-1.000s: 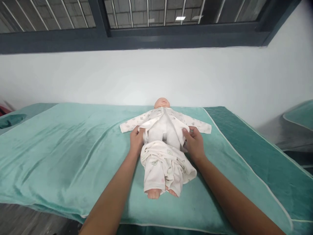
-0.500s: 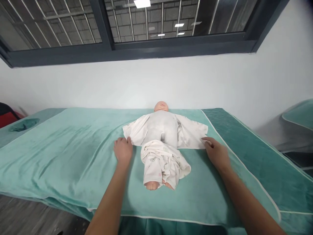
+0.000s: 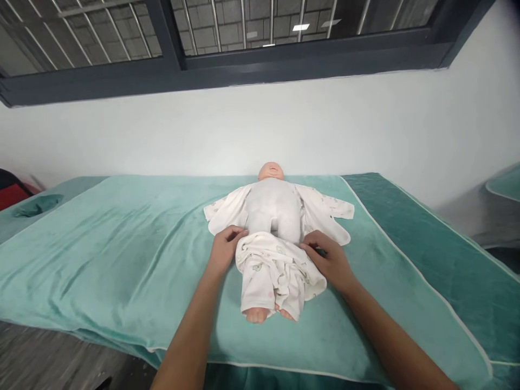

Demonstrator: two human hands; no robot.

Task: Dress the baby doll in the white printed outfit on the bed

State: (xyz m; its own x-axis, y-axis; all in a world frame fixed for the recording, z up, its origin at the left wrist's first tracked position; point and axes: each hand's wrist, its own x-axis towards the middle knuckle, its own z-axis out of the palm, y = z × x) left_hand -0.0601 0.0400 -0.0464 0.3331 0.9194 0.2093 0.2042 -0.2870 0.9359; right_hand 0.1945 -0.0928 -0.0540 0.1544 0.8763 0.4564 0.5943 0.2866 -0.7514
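A baby doll (image 3: 271,171) lies on its back with its head toward the wall. Its torso is white, and an open white patterned shirt (image 3: 325,216) is spread out beneath it with the sleeves to both sides. White patterned baby pants (image 3: 264,271) cover its legs, bunched around the thighs, with the feet showing below. My left hand (image 3: 226,249) is closed, its fingertips at the left edge of the bunched waistband. At the right side of the waistband, my right hand (image 3: 328,261) pinches with thumb and forefinger. The fingertips are partly hidden.
The doll lies on a light green cover (image 3: 134,244) over a padded bed, whose darker green part (image 3: 426,233) shows at right. A face hole (image 3: 38,206) is at far left. Behind stand a white wall (image 3: 162,135) and a barred window (image 3: 244,27).
Both hands have moved inward from the shirt's outer edges to the sides of the pants' waistband. The shirt's sleeves and lower corners now lie spread apart. The view has shifted slightly.
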